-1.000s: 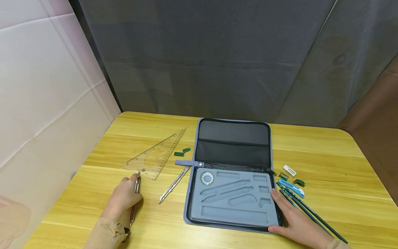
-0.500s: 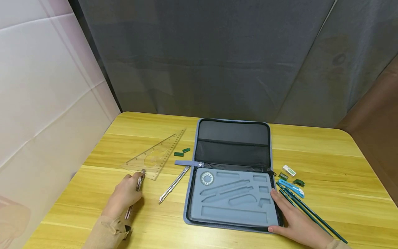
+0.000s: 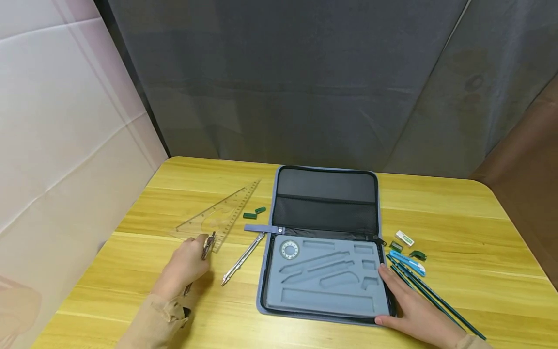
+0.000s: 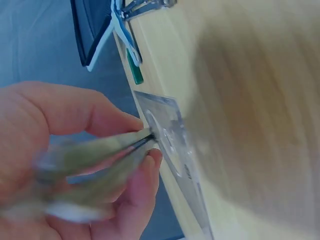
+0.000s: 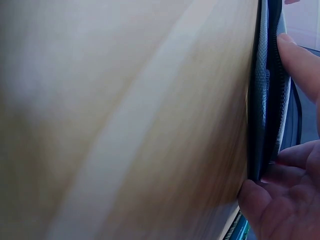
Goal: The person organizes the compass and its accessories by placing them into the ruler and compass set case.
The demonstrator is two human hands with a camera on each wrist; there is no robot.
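Observation:
My left hand (image 3: pixel 187 264) pinches a metal compass (image 3: pixel 208 246), held above the table near a clear set square (image 3: pixel 218 218). In the left wrist view the compass (image 4: pixel 95 160) is blurred, its legs meeting between thumb and fingers. A second compass (image 3: pixel 242 259) lies between that hand and an open zippered stationery case (image 3: pixel 327 213). Inside the case sits a grey tray (image 3: pixel 322 278) with shaped hollows and a round dial piece (image 3: pixel 289 249) at its upper left. My right hand (image 3: pixel 414 310) holds the case's right edge, thumb near the front corner; the right wrist view shows fingers (image 5: pixel 255 200) against its side.
Right of the case lie a white eraser (image 3: pixel 404 238), a green sharpener (image 3: pixel 396 246), a small green piece (image 3: pixel 418 255), a blue cutter (image 3: pixel 407 263) and several dark green pencils (image 3: pixel 436 295). Two small green boxes (image 3: pixel 250 215) lie left of the case, near its strap (image 3: pixel 259 228).
My left hand has lifted the compass from the table and moved right and slightly forward, turning the compass's top end rightward. The right hand stays at the case's edge.

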